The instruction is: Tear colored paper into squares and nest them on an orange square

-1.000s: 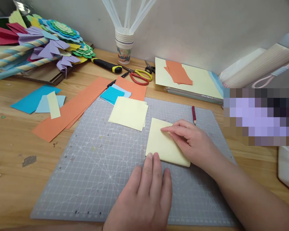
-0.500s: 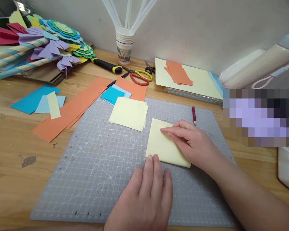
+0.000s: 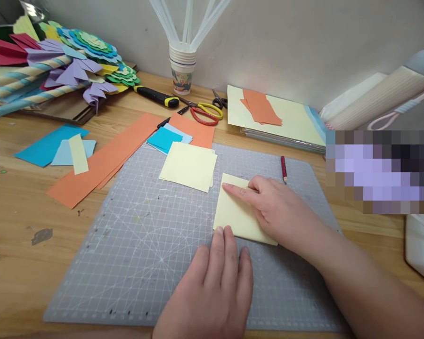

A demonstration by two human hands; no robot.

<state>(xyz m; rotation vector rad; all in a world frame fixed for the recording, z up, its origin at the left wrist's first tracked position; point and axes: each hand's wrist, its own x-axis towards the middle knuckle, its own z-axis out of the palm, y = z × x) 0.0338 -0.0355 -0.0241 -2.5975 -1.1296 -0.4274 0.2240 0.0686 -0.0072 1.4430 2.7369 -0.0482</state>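
reference point: centre of the cream sheet (image 3: pixel 233 212), which lies flat on the mat (image 3: pixel 134 263). left hand (image 3: pixel 215 282): open, palm down, fingers extended; 2 fingertips (image 3: pixel 219 230) contact the near edge at 7 o'clock. right hand (image 3: pixel 279 207): located at 3 o'clock, covering the right part of the sheet. its index finger is extended, with the tip (image 3: pixel 226 186) on the sheet by the far left corner, toward 10 to 11 o'clock. its remaining fingers are bent and partly hidden; cannot tell whether they grip the edge. the sheet is near square, with no clear long axis; its near edge slopes slightly toward 4 o'clock. both hands touch it; the right overlaps it more. adjacent items: stack (image 3: pixel 187 167) at 10 o'clock, pencil (image 3: pixel 283 167) between 1 and 2 o'clock, scissors (image 3: pixel 207 123) at 11 o'clock, off the mat.
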